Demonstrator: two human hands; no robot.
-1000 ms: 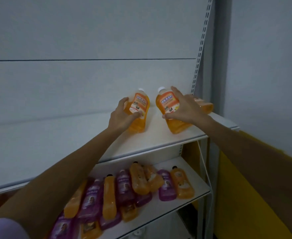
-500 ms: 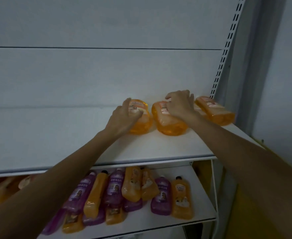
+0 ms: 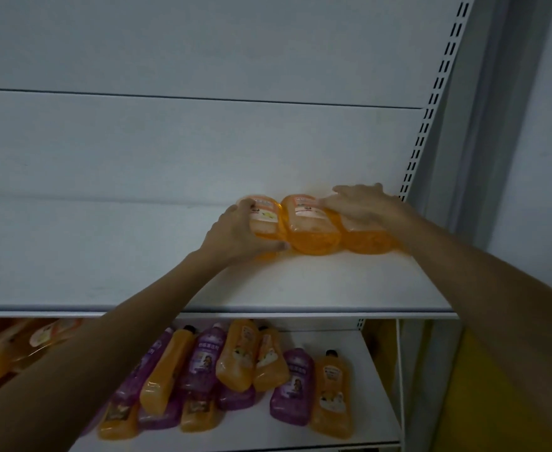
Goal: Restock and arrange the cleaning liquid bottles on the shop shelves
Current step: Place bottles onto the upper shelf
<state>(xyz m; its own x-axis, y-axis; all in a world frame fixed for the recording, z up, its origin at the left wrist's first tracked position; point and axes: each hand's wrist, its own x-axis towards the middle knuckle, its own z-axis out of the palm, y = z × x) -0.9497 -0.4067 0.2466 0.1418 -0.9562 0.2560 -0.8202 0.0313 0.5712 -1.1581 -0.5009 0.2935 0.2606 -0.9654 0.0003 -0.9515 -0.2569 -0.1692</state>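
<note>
1. Three orange cleaning liquid bottles lie flat in one row on the upper shelf (image 3: 300, 288), near its right end and close to the back panel (image 3: 202, 151): the left orange bottle (image 3: 264, 220), the middle orange bottle (image 3: 312, 233) and the right orange bottle (image 3: 370, 244). They touch side to side.
2. Each long axis runs from front to back. The narrow top ends point to the back panel, the wide bases point to the front edge, and the labels face up.
3. The left hand (image 3: 235, 233) grips the left orange bottle from its left side, with the thumb curled under the base and the fingers round the far part.
4. The right hand (image 3: 365, 207) lies spread on top of the right orange bottle. Its fingers are almost straight and the tips reach the label of the middle orange bottle.
5. Most of the right orange bottle is covered by this hand, so only its base shows. The caps are hard to make out and the label print is too blurred to read.
6. On the lower shelf (image 3: 377, 370) lie purple bottles (image 3: 292, 386) and lower orange bottles (image 3: 238, 357), some over others. The left forearm cuts off the left ones.
7. Half a second before, gaps stood between the three bottles and the right one lay slanted near the slotted upright (image 3: 431, 109). Now the row is closed. The right hand was then on the middle bottle.
</note>
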